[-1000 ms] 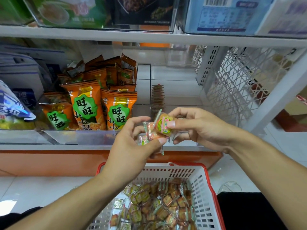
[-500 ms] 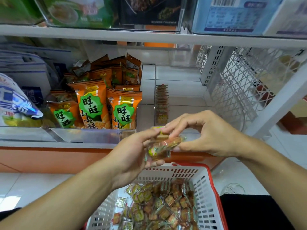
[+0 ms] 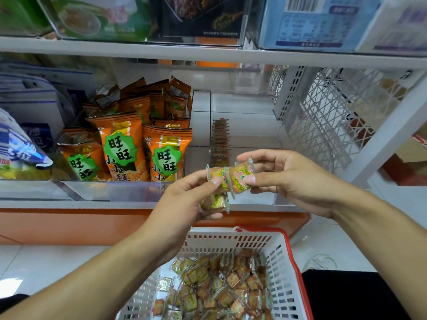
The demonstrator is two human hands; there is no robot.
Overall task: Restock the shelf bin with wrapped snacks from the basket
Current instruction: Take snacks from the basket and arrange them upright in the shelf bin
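clear-wrapped snacks [image 3: 239, 180] sit pinched between both hands above the basket [image 3: 280, 255]: right hand [image 3: 293, 179] fingers grip one, left hand [image 3: 184, 204] grips others, just before the clear shelf bin [image 3: 245, 139].

I'm facing white metal shelving [image 3: 208, 55] with an orange base panel [image 3: 69, 225] under the lower shelf. Beside me on that shelf stand orange snack bags [image 3: 124, 146] behind a clear front lip, blue-and-white packs [image 3: 20, 146] further left. Above, clear trays hold green, dark and blue packaging. To my right, a white lattice side panel [image 3: 335, 121] — perforated uprights behind it. The floor [image 3: 34, 262] is pale glossy tile — light glares low on my left.
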